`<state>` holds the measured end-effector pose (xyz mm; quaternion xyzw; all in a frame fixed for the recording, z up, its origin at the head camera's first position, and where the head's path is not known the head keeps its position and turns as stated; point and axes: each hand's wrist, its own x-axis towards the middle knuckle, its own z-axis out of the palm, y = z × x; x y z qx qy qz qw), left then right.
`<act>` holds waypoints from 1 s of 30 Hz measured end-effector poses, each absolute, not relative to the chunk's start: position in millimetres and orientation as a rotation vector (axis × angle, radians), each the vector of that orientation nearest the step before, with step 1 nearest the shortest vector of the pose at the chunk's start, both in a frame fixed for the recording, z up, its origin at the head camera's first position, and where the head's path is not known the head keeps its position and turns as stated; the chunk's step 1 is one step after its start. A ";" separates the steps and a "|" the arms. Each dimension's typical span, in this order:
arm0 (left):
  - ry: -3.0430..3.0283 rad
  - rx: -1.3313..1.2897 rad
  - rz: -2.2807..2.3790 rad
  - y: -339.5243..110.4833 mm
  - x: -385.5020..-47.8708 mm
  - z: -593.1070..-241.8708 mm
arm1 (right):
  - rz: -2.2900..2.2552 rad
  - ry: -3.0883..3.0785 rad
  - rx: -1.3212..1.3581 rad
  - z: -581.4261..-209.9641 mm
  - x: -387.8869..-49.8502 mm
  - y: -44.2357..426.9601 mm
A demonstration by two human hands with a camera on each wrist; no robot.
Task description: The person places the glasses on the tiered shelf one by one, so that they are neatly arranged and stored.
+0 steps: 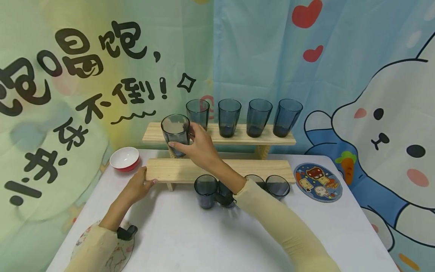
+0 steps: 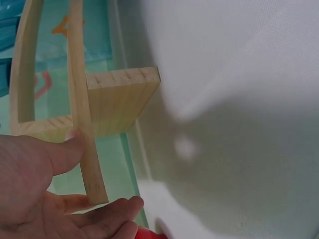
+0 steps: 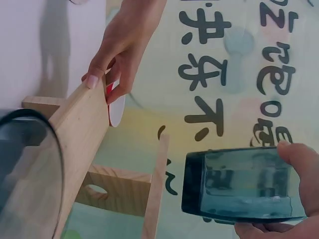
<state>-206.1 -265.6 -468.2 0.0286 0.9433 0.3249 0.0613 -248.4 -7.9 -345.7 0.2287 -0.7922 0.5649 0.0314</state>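
Observation:
A two-tier wooden rack (image 1: pixel 217 170) stands on the table. My left hand (image 1: pixel 137 185) grips the left end of its lower shelf, thumb on one face and fingers at the other, as the left wrist view shows of the board (image 2: pixel 82 114). My right hand (image 1: pixel 204 149) holds a dark tinted drinking glass (image 1: pixel 176 130) by its side, near the upper shelf's left end. In the right wrist view this glass (image 3: pixel 244 184) hangs apart from the upper board. Several like glasses (image 1: pixel 229 117) stand in a row on the upper shelf.
Several more glasses (image 1: pixel 205 192) stand in front of the rack, partly behind my right forearm. A red-and-white bowl (image 1: pixel 124 158) sits at the back left. One round patterned mat (image 1: pixel 318 182) lies on the right, another (image 1: pixel 119 257) under my left forearm. A printed curtain (image 1: pixel 251 49) hangs behind.

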 end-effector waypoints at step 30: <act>2.877 0.070 0.973 -266.4 -205.8 -467.4 | 1.629 -2.482 0.342 -352.9 -330.5 -100.9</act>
